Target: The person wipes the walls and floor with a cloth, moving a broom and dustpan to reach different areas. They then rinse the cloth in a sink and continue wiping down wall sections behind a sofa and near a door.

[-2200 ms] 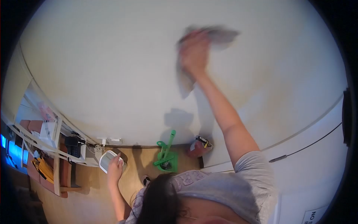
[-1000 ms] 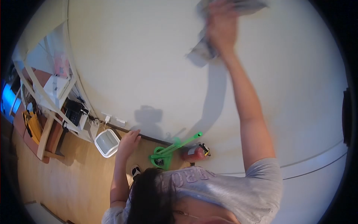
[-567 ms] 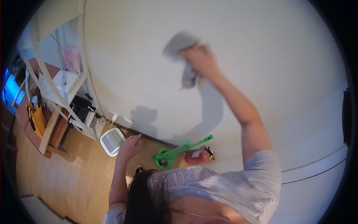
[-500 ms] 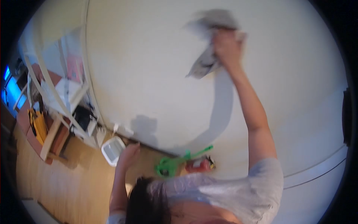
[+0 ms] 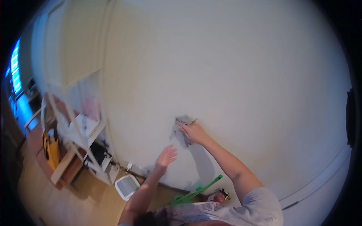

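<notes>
My right hand presses a grey cloth flat against the cream wall, with the arm stretched out from my grey sleeve. The cloth sticks out above my fingers and a fold hangs below them. My left hand is raised near the wall, a little lower and to the left, fingers spread and holding nothing. Its shadow falls on the wall beside it.
On the wooden floor along the wall stand a white bin, a green dustpan with a long handle and a red fire extinguisher. A white shelf unit with a phone and papers is at the left.
The view has tilted up the wall. My right hand with the cloth has swept down and left. My left hand has risen from near the bin toward the wall.
</notes>
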The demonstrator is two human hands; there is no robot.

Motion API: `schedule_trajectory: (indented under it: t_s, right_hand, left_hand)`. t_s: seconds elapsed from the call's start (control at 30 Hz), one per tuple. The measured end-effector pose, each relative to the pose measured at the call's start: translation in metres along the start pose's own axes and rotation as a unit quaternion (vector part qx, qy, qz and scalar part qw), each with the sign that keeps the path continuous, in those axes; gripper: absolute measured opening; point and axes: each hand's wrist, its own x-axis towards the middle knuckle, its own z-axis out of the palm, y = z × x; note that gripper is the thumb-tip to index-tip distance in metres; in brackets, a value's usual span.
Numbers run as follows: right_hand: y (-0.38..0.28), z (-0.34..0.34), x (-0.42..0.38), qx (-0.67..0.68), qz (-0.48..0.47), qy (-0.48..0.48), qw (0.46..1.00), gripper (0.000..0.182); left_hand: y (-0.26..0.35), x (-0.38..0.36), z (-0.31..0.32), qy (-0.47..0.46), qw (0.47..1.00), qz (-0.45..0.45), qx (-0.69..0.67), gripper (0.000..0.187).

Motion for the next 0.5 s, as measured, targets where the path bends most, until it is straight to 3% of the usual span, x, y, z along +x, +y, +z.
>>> schedule_trajectory:
  t_s: [0.07, 0.13, 0.17, 0.23, 0.27, 0.33, 0.4, 0.43, 0.5]
  right_hand:
    - [-0.035, -0.010, -0.020, 0.189, 0.118, -0.139, 0.965, 0.041]
    - [-0.067, -0.042, -0.031, 0.261, 0.108, -0.227, 0.932, 0.043]
    - [-0.079, -0.057, -0.036, 0.296, 0.104, -0.271, 0.910, 0.044]
    - [-0.081, -0.084, -0.048, 0.245, 0.011, -0.247, 0.937, 0.047]
    - [-0.073, -0.098, -0.049, 0.216, -0.037, -0.227, 0.949, 0.049]
    - [-0.040, -0.132, -0.047, 0.141, 0.016, -0.134, 0.981, 0.053]
    - [0.014, -0.157, -0.043, -0.038, 0.022, 0.044, 0.998, 0.051]
    - [0.033, -0.175, -0.038, -0.129, 0.057, 0.102, 0.985, 0.053]
    - [0.070, -0.187, -0.030, -0.249, 0.112, 0.234, 0.933, 0.058]
  left_hand:
    - [0.042, -0.015, 0.029, 0.041, 0.959, -0.139, -0.242, 0.058]
    - [0.055, -0.028, 0.046, -0.077, 0.923, -0.127, -0.355, 0.051]
    - [0.036, -0.018, 0.040, -0.108, 0.932, -0.066, -0.339, 0.048]
    - [-0.016, 0.016, 0.021, -0.170, 0.940, 0.053, -0.290, 0.043]
    - [-0.008, 0.011, 0.033, -0.086, 0.962, 0.080, -0.245, 0.042]
    - [0.041, -0.002, 0.072, 0.075, 0.977, 0.140, -0.140, 0.040]
    - [0.084, 0.003, 0.095, 0.086, 0.971, 0.215, -0.058, 0.043]
    - [0.102, 0.016, 0.106, 0.103, 0.947, 0.298, 0.068, 0.042]
    - [0.136, 0.036, 0.142, 0.132, 0.841, 0.430, 0.300, 0.037]
